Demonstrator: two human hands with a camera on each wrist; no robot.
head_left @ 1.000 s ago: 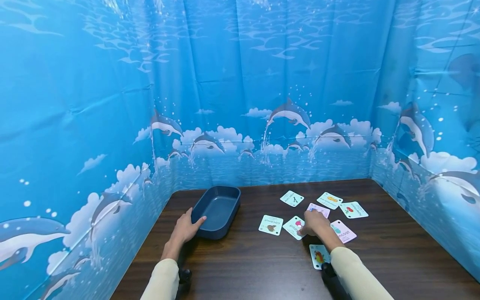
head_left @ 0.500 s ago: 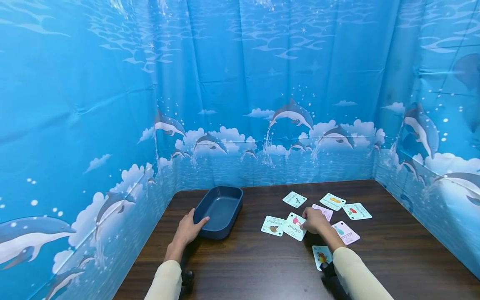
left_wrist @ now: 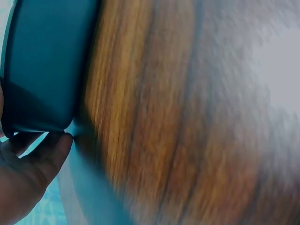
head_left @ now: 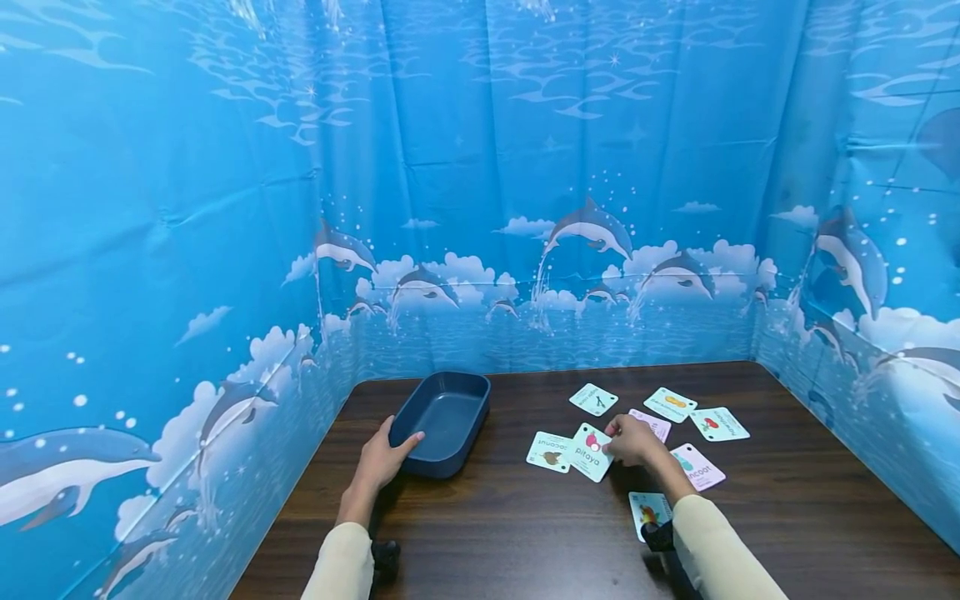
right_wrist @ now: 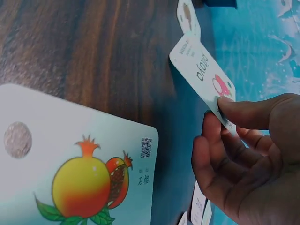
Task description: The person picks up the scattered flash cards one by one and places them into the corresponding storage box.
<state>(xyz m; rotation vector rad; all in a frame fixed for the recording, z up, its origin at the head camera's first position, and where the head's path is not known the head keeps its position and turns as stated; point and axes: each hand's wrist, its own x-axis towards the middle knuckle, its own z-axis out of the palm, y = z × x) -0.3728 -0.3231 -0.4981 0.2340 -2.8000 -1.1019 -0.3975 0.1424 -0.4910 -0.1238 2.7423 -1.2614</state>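
My right hand (head_left: 633, 440) pinches the pitaya flashcard (head_left: 589, 454) by its right edge, thumb on the printed face and fingers behind it. In the right wrist view the pitaya card (right_wrist: 201, 70) is tilted up off the dark wood. It overlaps the coconut card (head_left: 547, 452) in the head view. My left hand (head_left: 381, 457) grips the near left rim of a dark blue rectangular dish (head_left: 442, 417), thumb over the rim and fingers outside. The left wrist view shows the dish's side (left_wrist: 47, 61) with fingertips at its end. Nothing lies in the dish.
More fruit cards lie around my right hand: a pomegranate card (head_left: 647, 512) by the wrist, pink cards (head_left: 699, 468), a hawthorn card (head_left: 720, 424), and others behind (head_left: 670, 405). A dolphin-print curtain (head_left: 480, 208) encloses the wooden table (head_left: 495, 533) at its back and sides.
My right hand has taken hold of the pitaya card and lifted it from the table, so it now overlaps the coconut card. My left hand stays on the dish. The view has shifted slightly.
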